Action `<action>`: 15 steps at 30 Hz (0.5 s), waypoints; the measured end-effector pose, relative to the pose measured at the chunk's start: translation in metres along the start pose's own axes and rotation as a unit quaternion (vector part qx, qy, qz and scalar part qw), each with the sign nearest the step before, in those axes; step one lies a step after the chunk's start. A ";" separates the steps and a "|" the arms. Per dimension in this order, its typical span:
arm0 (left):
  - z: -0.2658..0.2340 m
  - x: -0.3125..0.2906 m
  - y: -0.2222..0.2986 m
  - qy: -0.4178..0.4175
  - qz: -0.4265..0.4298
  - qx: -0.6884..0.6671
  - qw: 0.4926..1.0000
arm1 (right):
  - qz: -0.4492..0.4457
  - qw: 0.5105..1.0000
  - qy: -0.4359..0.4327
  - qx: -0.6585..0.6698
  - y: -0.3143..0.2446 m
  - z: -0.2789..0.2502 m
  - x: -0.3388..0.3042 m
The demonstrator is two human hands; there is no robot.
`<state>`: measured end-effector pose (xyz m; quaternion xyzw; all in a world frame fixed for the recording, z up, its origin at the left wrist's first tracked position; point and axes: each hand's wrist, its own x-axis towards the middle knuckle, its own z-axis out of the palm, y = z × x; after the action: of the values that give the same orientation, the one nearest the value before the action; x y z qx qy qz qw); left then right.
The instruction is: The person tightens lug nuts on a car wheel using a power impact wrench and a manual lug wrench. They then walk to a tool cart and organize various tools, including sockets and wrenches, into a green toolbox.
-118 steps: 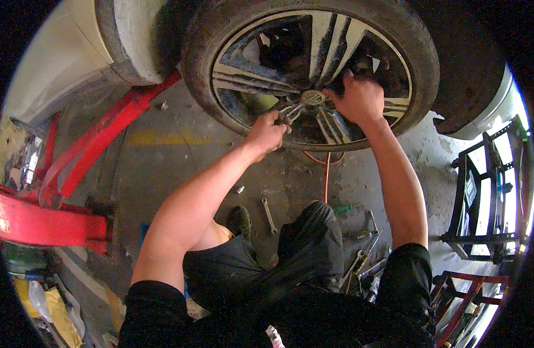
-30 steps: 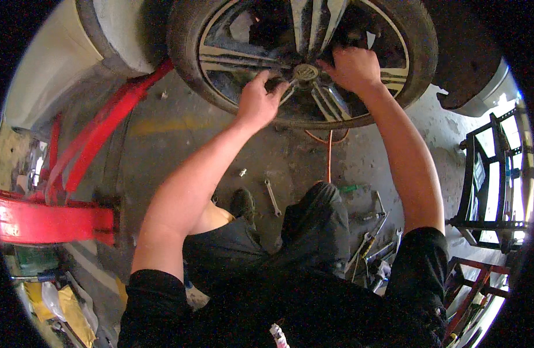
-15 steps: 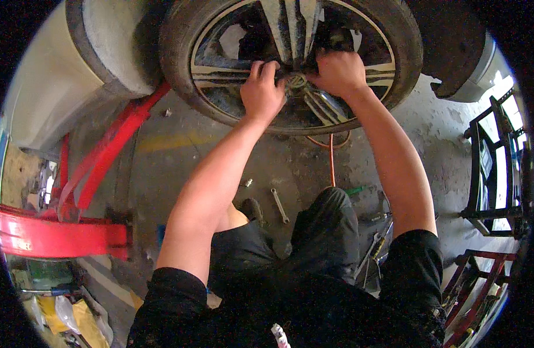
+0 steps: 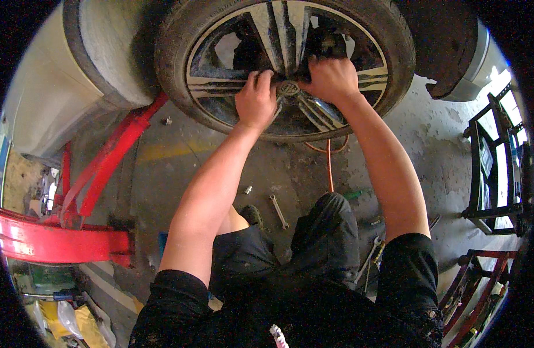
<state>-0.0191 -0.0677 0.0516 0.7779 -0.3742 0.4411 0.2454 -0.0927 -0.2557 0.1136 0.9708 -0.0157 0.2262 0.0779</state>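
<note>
Both my hands have moved in tighter on the wheel [image 4: 290, 64]: left hand [image 4: 256, 100] clenched left of hub cap [image 4: 288, 89], right hand [image 4: 332, 78] gripping spokes right of it—wheel now firmly held.

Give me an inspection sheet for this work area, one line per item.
Surface: stained concrete floor, with a faded yellow line.
Job's things: alloy wheel on a car, hub cap in the middle.
Clutter: wrench and small socket on the floor near the knees; more hand tools by the right leg.
Hands: left hand and right hand both pressed on the spokes at the hub; what the fingers grip cannot be told.
Cables: orange hose running under the wheel.
Surroundings: red lift arm at left, dark metal rack at right.
</note>
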 end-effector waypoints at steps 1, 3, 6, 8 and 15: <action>-0.002 0.002 0.001 0.000 -0.011 -0.003 1.000 | -0.001 1.000 0.010 0.004 -0.001 0.001 0.000; -0.010 0.012 0.008 -0.013 -0.021 0.015 1.000 | -0.001 1.000 0.030 0.008 0.002 0.003 -0.002; -0.023 0.024 0.013 -0.043 -0.026 0.074 0.996 | 0.004 1.000 0.025 0.018 0.005 0.004 -0.003; -0.026 0.029 0.013 -0.051 -0.034 0.100 0.993 | 0.005 1.000 0.017 0.019 0.003 0.001 -0.003; -0.027 0.035 0.011 -0.156 -0.056 0.111 0.980 | 0.003 0.999 0.037 0.024 0.001 -0.001 -0.004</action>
<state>-0.0304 -0.0679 0.0956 0.8793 -0.3124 0.3387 0.1203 -0.0963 -0.2561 0.1129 0.9634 -0.0107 0.2622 0.0547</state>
